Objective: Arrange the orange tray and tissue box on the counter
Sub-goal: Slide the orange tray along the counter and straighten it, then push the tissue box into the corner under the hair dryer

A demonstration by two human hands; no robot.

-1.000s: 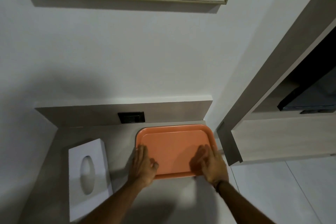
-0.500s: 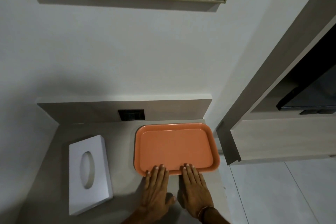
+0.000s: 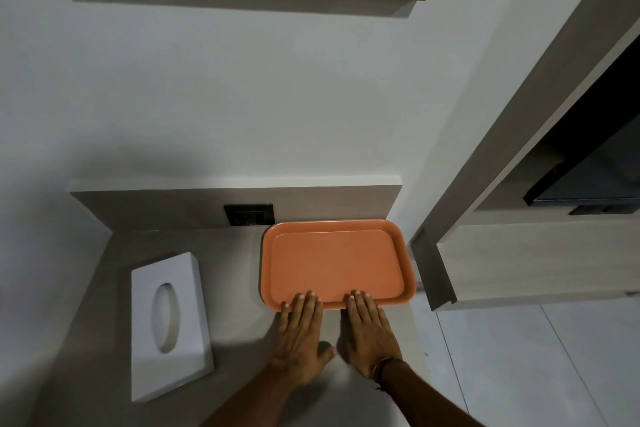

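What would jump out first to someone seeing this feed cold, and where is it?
The orange tray stands out most, lying flat at the back right of the grey counter against the backsplash. Both hands lie flat and open side by side at its near edge, left hand and right hand, fingertips on the rim. The white tissue box lies apart on the counter's left, slightly askew.

Two bare forearms enter from near edge, no sleeves visible. Left hand [image 3: 302,336]: no rings, no watch, short pale nails. Right hand [image 3: 369,334]: short pale nails, no rings. Thin dark cord-like wristband [image 3: 380,368] with orange strand circles right wrist; material unclear.
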